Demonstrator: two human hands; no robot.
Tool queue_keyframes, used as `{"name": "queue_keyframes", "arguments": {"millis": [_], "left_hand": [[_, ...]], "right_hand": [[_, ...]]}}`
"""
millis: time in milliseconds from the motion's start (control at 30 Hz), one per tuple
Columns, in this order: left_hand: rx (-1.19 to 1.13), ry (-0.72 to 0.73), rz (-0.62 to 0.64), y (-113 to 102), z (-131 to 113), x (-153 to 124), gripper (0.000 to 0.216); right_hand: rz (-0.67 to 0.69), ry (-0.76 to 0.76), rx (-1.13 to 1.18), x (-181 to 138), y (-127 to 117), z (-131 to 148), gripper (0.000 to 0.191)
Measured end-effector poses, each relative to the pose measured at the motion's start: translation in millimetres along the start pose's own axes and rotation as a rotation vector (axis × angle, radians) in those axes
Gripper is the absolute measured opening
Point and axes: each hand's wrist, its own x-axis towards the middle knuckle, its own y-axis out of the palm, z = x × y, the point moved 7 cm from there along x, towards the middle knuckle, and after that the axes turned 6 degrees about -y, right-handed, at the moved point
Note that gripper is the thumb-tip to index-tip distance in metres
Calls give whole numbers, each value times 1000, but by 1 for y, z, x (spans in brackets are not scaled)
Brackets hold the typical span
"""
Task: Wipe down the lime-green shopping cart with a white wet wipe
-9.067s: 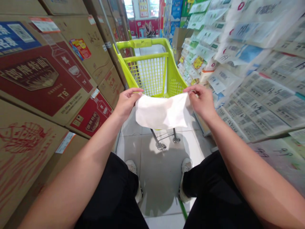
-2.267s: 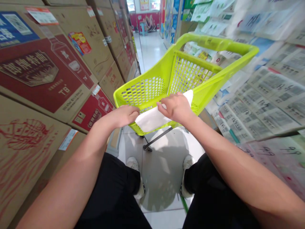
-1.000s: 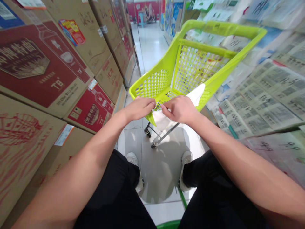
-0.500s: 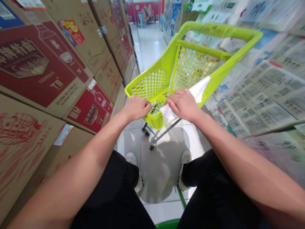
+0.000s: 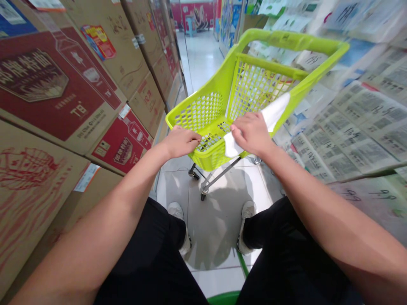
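Note:
A lime-green plastic shopping cart [image 5: 219, 101] on a grey wheeled frame stands in front of me, turned at an angle. My left hand [image 5: 181, 142] is closed over the near left part of its basket rim. My right hand [image 5: 251, 133] presses a white cloth [image 5: 276, 111] against the rim on the right, its fingers curled over the edge. One end of the cloth hangs down outside the basket below my thumb; the other lies along the rim farther up. The basket holds nothing that I can see.
Stacked cardboard cartons [image 5: 44, 84] wall the left side. On the right are piled plastic-wrapped packs [image 5: 359, 123] with handwritten prices. Part of a green object [image 5: 224, 298] shows between my legs. Far down the tiled aisle stands a blue stool [image 5: 191, 25].
My right hand has slid the white cloth along the rim to the right and slightly up. My left hand stays on the rim, and the cart has barely moved.

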Motion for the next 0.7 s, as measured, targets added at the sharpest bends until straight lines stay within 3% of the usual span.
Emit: {"name": "queue_keyframes", "arguments": {"millis": [100, 167, 267, 367, 433, 533, 633, 700], "left_hand": [[-30, -7, 41, 0, 3, -1, 28], [-80, -4, 72, -2, 6, -3, 26], [-164, -23, 72, -3, 13, -4, 26], [-179, -35, 37, 1, 17, -1, 30], [-172, -37, 25, 3, 16, 0, 33], [-143, -54, 31, 3, 13, -1, 34], [-144, -62, 73, -2, 11, -4, 30], [-181, -71, 101, -4, 12, -7, 28]], "right_hand": [[55, -166, 82, -1, 7, 58, 49], [89, -222, 100, 0, 7, 68, 48], [101, -104, 50, 6, 0, 22, 57], [49, 89, -78, 9, -9, -36, 82], [30, 132, -101, 9, -11, -42, 86], [61, 59, -21, 9, -6, 3, 82], [140, -148, 53, 7, 0, 56, 53], [158, -202, 40, 7, -1, 55, 50]]}}
